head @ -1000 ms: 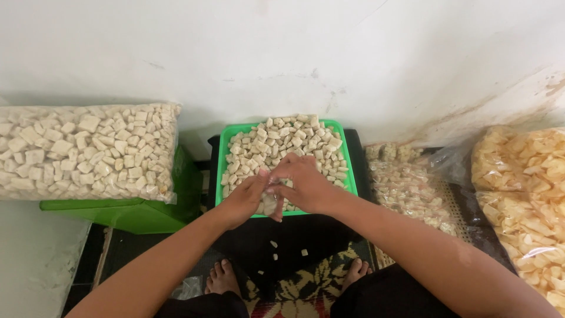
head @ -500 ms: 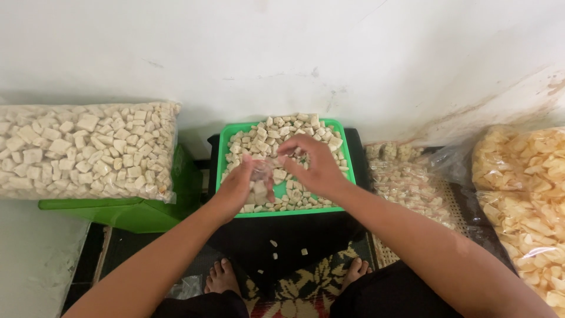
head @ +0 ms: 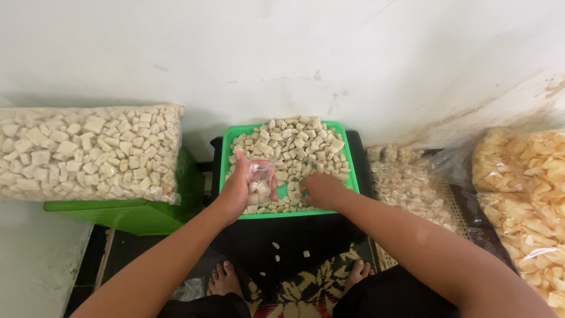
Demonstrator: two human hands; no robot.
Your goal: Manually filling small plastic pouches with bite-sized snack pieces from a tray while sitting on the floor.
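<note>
A green tray (head: 351, 174) holds many pale cracker cubes (head: 294, 144). My left hand (head: 240, 187) holds a small clear plastic bag (head: 260, 175) with a few cubes in it, upright over the tray's front left part. My right hand (head: 321, 189) rests palm down on the cubes near the tray's front edge, its fingers curled among them; whether it grips any cannot be seen.
A large clear bag of the same cubes (head: 88, 152) lies on a green stool (head: 141, 215) at left. Small filled packets (head: 406, 182) pile up right of the tray, and a big bag of yellow crackers (head: 524, 194) sits far right. A few cubes (head: 275, 245) lie below near my feet.
My hands have parted: the left one now holds the small bag alone, and the right has dropped to the cubes at the tray's front edge.
</note>
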